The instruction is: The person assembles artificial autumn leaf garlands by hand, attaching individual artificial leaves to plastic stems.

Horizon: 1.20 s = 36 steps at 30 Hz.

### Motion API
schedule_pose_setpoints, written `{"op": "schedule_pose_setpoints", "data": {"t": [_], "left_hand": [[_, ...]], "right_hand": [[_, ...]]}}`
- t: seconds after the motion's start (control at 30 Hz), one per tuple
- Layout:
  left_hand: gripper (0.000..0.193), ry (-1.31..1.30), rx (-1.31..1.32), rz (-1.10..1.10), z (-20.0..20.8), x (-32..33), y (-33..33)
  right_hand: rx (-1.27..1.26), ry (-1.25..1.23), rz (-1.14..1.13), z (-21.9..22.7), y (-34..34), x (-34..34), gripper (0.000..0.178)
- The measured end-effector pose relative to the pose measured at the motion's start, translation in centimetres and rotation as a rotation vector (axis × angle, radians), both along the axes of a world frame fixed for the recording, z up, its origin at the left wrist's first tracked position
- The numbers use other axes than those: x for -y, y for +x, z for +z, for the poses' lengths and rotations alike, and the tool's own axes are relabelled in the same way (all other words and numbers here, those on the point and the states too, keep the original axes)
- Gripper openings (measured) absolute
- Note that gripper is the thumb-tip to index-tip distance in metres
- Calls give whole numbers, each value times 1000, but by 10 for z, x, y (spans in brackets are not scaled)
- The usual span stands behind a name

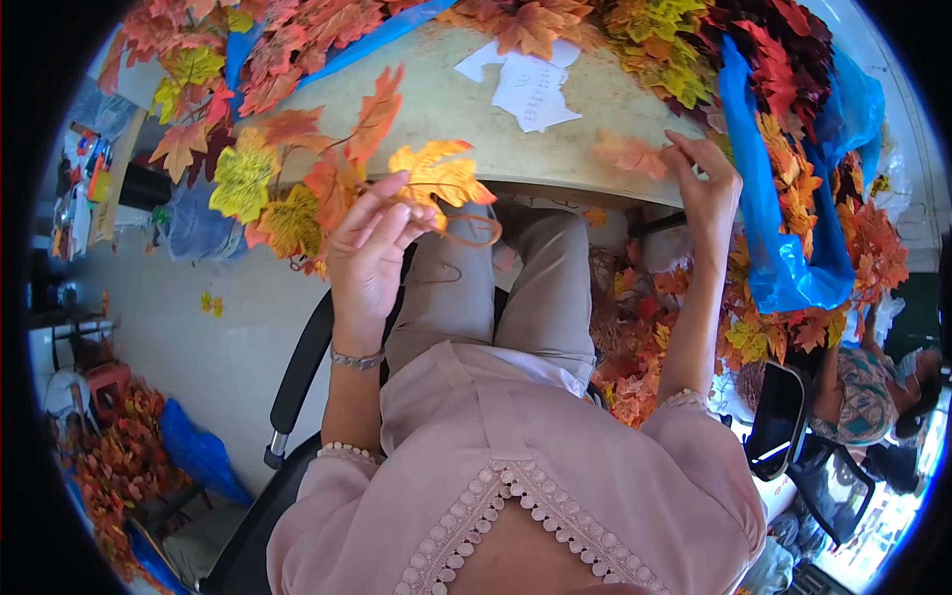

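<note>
My left hand (pixel 359 263) is closed in a pinch on an artificial maple-leaf garland (pixel 332 188), above my lap at the table's near edge. Its leaves are red-orange and yellow-green, and a thin brown stem curls out past the fingers. A brighter yellow-orange leaf (pixel 433 177) sits right at my fingertips. Farther right, over the table edge, my right hand (pixel 714 188) has thumb and fingers together on a single pale orange maple leaf (pixel 632 155), which is smeared by motion.
On the table (pixel 416 89) lie heaps of red leaves (pixel 288 50), yellow-green leaves (pixel 654 45) and a torn white paper (pixel 531 91). A blue plastic bag (pixel 793 273) of leaves hangs at the right. Another person (pixel 873 392) sits at far right. A chair armrest (pixel 302 372) stands left of me.
</note>
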State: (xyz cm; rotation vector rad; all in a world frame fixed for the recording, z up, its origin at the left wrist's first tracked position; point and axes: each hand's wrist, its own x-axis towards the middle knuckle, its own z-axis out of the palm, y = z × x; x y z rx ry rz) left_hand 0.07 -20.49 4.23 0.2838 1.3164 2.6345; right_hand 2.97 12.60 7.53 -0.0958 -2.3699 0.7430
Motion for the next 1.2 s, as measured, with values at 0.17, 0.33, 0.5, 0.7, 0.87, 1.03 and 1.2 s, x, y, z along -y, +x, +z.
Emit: {"op": "schedule_pose_setpoints", "data": {"t": [0.17,0.33,0.5,0.7,0.87,1.03,1.2], "left_hand": [[16,-322,-113,77,3,-19,4],[17,-289,-115,13,9,-31,7],[16,-213,-144,-15,4,-27,4],[17,-240,-138,27,-2,-14,1],[14,-212,-100,8,3,-12,2],[13,-236,-132,6,6,-13,5],[11,-348,-208,12,10,-16,7]], "right_hand": [[167,-328,229,4,12,86,15],[334,-782,490,4,1,122,12],[240,-1365,709,-23,-18,125,10],[193,-1496,798,-21,-22,120,9],[44,-905,459,32,11,119,9],[405,-956,833,18,10,134,13],[514,-1233,792,-17,-10,139,11]]}}
